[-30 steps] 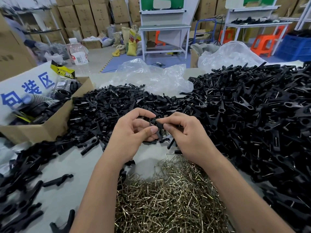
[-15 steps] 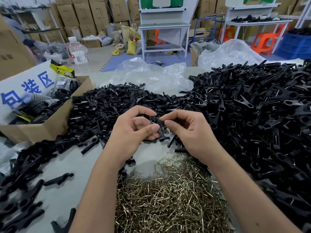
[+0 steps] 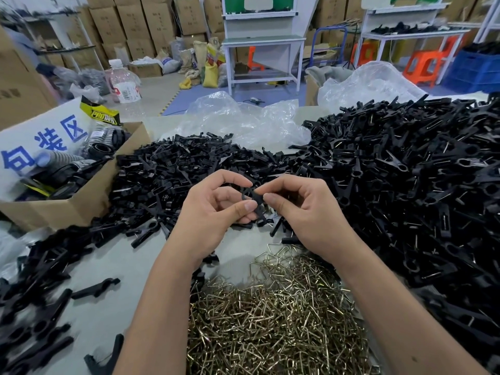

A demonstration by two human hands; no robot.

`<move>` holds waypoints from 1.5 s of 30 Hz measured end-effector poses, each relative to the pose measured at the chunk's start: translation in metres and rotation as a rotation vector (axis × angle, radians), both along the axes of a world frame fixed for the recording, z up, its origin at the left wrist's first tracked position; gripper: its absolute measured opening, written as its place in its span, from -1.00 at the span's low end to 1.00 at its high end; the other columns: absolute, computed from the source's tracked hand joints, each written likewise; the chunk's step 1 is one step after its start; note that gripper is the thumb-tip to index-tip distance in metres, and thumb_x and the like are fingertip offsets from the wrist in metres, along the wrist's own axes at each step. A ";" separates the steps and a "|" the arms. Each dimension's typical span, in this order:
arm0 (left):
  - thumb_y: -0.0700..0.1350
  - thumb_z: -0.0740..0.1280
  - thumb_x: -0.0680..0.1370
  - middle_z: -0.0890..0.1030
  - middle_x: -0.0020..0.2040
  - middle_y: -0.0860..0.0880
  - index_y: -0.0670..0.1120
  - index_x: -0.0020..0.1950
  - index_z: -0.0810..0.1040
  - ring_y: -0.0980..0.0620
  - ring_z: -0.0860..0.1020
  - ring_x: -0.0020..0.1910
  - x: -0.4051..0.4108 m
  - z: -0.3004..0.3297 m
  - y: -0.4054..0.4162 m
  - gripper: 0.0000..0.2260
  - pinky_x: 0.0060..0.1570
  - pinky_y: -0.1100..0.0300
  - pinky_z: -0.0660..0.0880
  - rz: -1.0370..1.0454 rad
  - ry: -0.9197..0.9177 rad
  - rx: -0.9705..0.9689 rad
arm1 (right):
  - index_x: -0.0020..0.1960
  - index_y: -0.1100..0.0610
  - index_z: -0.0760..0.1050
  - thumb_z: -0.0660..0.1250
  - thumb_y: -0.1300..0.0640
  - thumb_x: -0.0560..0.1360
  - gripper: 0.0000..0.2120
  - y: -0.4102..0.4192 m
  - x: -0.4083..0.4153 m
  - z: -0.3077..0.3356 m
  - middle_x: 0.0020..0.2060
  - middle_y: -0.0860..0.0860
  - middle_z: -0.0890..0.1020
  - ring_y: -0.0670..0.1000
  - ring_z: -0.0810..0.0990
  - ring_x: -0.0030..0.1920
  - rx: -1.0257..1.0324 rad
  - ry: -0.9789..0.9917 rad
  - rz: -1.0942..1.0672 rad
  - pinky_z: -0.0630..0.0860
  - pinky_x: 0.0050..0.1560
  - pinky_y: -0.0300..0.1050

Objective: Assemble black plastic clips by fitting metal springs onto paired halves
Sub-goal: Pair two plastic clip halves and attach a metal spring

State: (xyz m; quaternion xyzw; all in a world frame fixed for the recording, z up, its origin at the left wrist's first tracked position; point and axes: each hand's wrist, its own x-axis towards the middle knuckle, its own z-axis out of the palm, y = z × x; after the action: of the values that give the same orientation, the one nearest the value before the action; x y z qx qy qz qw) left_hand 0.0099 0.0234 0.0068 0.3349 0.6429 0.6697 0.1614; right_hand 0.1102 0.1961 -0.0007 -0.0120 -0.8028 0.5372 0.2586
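Note:
Both hands meet over the table's middle on one black plastic clip (image 3: 254, 201). My left hand (image 3: 213, 209) pinches it from the left between thumb and curled fingers, and my right hand (image 3: 303, 209) pinches its right side with thumb and forefinger. The clip's lower end pokes out below my fingers. Whether a spring sits on it is hidden. A heap of brass-coloured metal springs (image 3: 270, 320) lies just in front of my wrists. Loose black clip halves (image 3: 167, 171) are heaped behind my left hand, and a large heap of black clips with springs (image 3: 405, 190) fills the right.
An open cardboard box (image 3: 67, 209) with black parts stands at the left. Crumpled clear plastic bags (image 3: 243, 123) lie behind the heaps. More black halves (image 3: 32, 288) are strewn along the left edge of the grey table (image 3: 108, 266). Benches, stools and stacked cartons stand beyond.
Both hands have risen slightly with the clip. The clip has turned between the fingertips, so its ring end now shows between the two thumbs.

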 end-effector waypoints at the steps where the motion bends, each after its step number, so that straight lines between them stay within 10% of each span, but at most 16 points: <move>1: -0.17 0.51 0.45 0.69 -0.26 -0.08 -0.12 0.12 0.62 -0.06 0.71 -0.20 0.000 0.000 0.000 -0.74 -0.13 0.19 0.64 0.000 0.002 0.002 | 0.06 0.05 0.72 0.44 0.21 0.60 -0.88 0.001 0.000 0.000 -0.09 -0.06 0.75 -0.03 0.71 -0.03 -0.004 0.000 0.010 0.64 0.03 -0.10; 12: -0.13 0.54 0.41 0.65 -0.31 -0.05 -0.05 0.01 0.70 -0.02 0.69 -0.25 -0.001 0.002 -0.003 -0.81 -0.16 0.16 0.64 0.037 0.021 0.011 | 0.04 0.07 0.59 0.52 0.09 0.54 -0.86 0.004 -0.003 -0.001 -0.18 0.04 0.75 0.00 0.72 -0.18 -0.199 -0.039 -0.004 0.59 -0.17 -0.19; 17: -0.04 0.58 0.37 0.68 -0.16 -0.22 0.04 -0.05 0.67 -0.33 0.65 -0.09 -0.016 -0.005 -0.018 -0.80 0.07 -0.22 0.63 0.315 0.081 -0.007 | -0.08 0.00 0.65 0.50 0.13 0.55 -0.94 0.001 0.004 0.001 -0.26 -0.08 0.70 -0.13 0.69 -0.28 0.209 -0.348 0.052 0.61 -0.24 -0.26; 24: 0.02 0.62 0.35 0.68 -0.17 -0.09 0.06 -0.06 0.70 0.02 0.59 -0.17 -0.019 -0.007 -0.018 -0.78 0.01 -0.04 0.61 0.379 0.150 -0.021 | -0.10 -0.02 0.69 0.48 0.21 0.53 -0.87 -0.020 0.000 -0.001 -0.04 -0.17 0.62 -0.11 0.61 -0.03 0.718 -0.586 0.202 0.62 0.11 -0.05; 29: -0.02 0.63 0.32 0.67 -0.19 -0.04 0.07 -0.01 0.72 0.02 0.58 -0.19 -0.016 -0.006 -0.016 -0.73 0.01 0.03 0.64 0.330 0.137 0.002 | -0.10 -0.05 0.57 0.37 0.26 0.60 -0.77 -0.013 0.003 0.000 -0.26 -0.12 0.63 -0.16 0.62 -0.29 0.476 -0.466 0.094 0.61 -0.28 -0.20; 37: -0.24 0.61 0.26 0.72 -0.22 -0.01 -0.06 -0.10 0.72 0.05 0.69 -0.20 -0.009 -0.003 -0.016 -0.74 -0.08 0.20 0.65 0.169 0.085 0.093 | -0.04 0.20 0.72 0.42 0.40 0.55 -0.84 -0.009 0.000 0.001 -0.30 0.13 0.69 0.01 0.65 -0.34 -0.631 -0.096 -0.077 0.60 -0.29 -0.23; 45: -0.21 0.62 0.25 0.74 -0.19 -0.22 -0.08 -0.09 0.74 -0.25 0.72 -0.18 0.000 0.004 -0.011 -0.74 -0.02 -0.25 0.63 0.143 0.050 0.017 | -0.15 0.16 0.69 0.59 0.28 0.42 -0.90 -0.021 -0.001 0.009 -0.34 0.08 0.68 -0.05 0.58 -0.38 -0.616 -0.082 -0.152 0.44 -0.47 -0.23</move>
State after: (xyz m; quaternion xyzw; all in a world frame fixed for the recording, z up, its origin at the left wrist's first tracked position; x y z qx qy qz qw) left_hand 0.0101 0.0129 0.0108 0.3063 0.6632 0.6764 0.0939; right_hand 0.1096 0.1749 0.0084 -0.1711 -0.6087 0.7334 0.2497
